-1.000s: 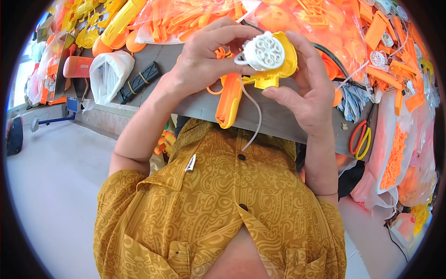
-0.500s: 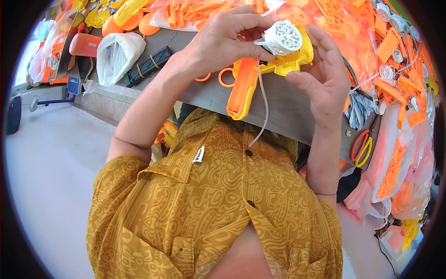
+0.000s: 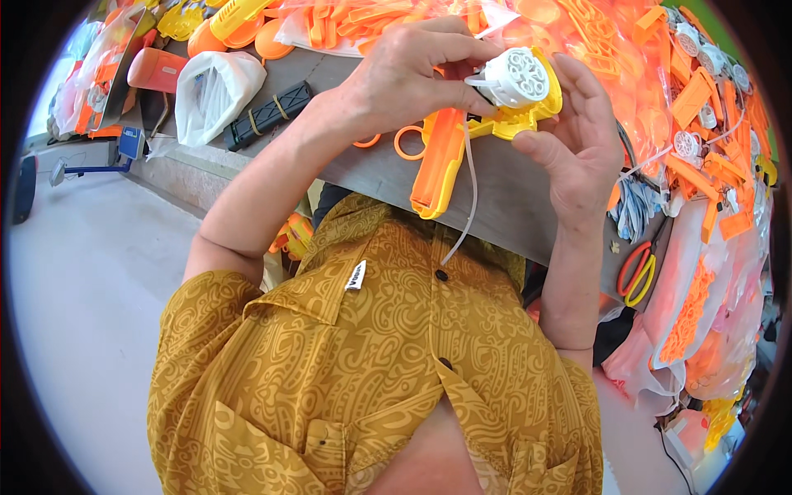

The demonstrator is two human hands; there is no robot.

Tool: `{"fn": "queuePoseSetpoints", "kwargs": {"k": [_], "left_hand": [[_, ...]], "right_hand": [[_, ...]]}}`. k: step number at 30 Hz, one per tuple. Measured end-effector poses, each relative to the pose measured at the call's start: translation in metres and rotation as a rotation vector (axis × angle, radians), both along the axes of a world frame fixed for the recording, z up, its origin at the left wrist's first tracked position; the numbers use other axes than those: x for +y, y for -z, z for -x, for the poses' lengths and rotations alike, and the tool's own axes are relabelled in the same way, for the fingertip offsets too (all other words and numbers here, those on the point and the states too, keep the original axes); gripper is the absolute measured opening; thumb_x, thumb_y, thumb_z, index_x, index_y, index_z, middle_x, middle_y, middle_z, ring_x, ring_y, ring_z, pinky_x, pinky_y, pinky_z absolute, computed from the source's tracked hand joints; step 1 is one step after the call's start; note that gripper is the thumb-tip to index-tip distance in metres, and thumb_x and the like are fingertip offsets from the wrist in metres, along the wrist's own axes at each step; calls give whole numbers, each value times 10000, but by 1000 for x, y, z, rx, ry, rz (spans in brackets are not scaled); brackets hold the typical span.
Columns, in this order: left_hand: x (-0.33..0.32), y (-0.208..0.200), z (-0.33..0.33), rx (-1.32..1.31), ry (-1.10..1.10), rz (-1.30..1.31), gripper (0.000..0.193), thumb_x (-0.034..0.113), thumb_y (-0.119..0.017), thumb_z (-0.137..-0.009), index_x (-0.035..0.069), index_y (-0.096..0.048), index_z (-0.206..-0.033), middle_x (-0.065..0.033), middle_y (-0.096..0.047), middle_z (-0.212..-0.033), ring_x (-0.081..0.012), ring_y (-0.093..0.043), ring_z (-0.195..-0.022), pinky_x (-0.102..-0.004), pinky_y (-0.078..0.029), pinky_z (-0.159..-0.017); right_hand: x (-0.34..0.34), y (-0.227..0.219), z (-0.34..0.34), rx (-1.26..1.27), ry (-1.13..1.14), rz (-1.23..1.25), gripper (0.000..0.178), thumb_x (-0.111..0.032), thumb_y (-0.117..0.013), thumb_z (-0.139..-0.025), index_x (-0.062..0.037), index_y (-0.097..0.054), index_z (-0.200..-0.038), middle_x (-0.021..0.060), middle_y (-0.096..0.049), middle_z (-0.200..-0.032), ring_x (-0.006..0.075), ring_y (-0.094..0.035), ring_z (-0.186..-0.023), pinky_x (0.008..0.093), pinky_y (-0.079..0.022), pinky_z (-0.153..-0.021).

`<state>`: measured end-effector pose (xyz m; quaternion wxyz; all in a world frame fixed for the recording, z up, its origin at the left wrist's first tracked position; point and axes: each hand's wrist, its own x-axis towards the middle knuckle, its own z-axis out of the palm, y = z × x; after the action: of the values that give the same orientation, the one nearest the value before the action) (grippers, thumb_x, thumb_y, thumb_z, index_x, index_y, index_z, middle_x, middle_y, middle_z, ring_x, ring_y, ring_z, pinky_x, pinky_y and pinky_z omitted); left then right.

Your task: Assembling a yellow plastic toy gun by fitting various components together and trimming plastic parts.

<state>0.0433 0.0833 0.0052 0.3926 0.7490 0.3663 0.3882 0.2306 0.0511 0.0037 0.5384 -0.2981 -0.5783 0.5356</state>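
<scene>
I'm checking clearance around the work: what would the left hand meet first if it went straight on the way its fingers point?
The left hand would most likely meet the white round piece first, just ahead of it; whether they already touch is hard to tell.

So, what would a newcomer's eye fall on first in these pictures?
Most likely the white round part with holes, at upper centre, against the yellow-and-orange pistol-shaped piece in the left hand, with the right hand curved beside it. Next, probably the bright orange pieces heaped along the top and upper right. The scissors, lower on the right, also stand out.
</scene>
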Motion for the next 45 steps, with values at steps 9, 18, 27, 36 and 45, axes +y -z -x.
{"fn": "queuePoseSetpoints", "kwargs": {"k": [9,18,27,36,45], "left_hand": [[0,-1,1,125,-19,-217,449,104,-726,-607,40,-601,-1033,-70,-522,-735,-187,-511,-650,-288,-419,-578],[-9,-14,-15,187,51,-413,304,83,-692,-601,20,-597,-884,-93,-528,-768,-259,-556,-729,-346,-444,-602],[-2,20,-43,413,95,-597,266,72,-651,-571,64,-576,-826,-62,-480,-722,-236,-529,-702,-346,-431,-590],[-1,25,-47,443,-127,-523,215,151,-655,-566,48,-614,-751,-92,-535,-776,-251,-544,-770,-352,-451,-664],[-2,20,-43,390,-122,-502,336,155,-710,-596,20,-609,-887,-70,-538,-801,-228,-547,-753,-320,-449,-651]], "right_hand": [[-8,-7,10,-97,121,-31,663,-10,-724,-625,-8,-386,-1195,77,-502,-1107,179,-506,-1036,312,-458,-846],[-25,-10,0,-178,131,-2,719,117,-648,-596,41,-328,-1236,139,-451,-1188,225,-454,-1107,342,-412,-907],[-47,32,-20,-548,285,133,698,53,-641,-650,-37,-342,-1274,102,-474,-1171,182,-492,-997,302,-415,-852],[-79,25,-25,-934,255,-540,382,53,-592,-640,-47,-554,-1007,121,-515,-969,263,-506,-818,326,-422,-716],[-107,28,-21,-754,148,-619,274,-5,-662,-546,-15,-605,-813,76,-552,-795,254,-529,-673,307,-438,-560]]}}
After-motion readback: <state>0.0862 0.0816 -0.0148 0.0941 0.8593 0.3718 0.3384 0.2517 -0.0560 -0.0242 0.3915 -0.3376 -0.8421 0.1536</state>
